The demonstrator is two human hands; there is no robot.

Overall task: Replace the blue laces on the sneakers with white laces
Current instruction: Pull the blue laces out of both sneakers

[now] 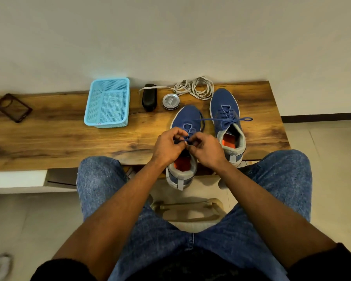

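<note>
Two blue sneakers stand on the wooden bench (49, 138), toes toward the wall. The left sneaker (187, 118) overhangs the bench's front edge with its heel. My left hand (168, 145) and my right hand (207, 149) meet over its tongue, and both pinch its blue lace (187, 138) at the knot. The right sneaker (225, 104) still has its blue lace (231, 118) tied in a bow, loops spread to both sides. White laces (199, 88) lie coiled at the back of the bench, against the wall.
A light blue plastic basket (93, 106) stands left of the shoes. A black brush (149, 97) and a round tin (171, 101) sit between basket and shoes. A dark phone case (12, 107) lies at far left. My knees in jeans flank a stool (187, 211) below.
</note>
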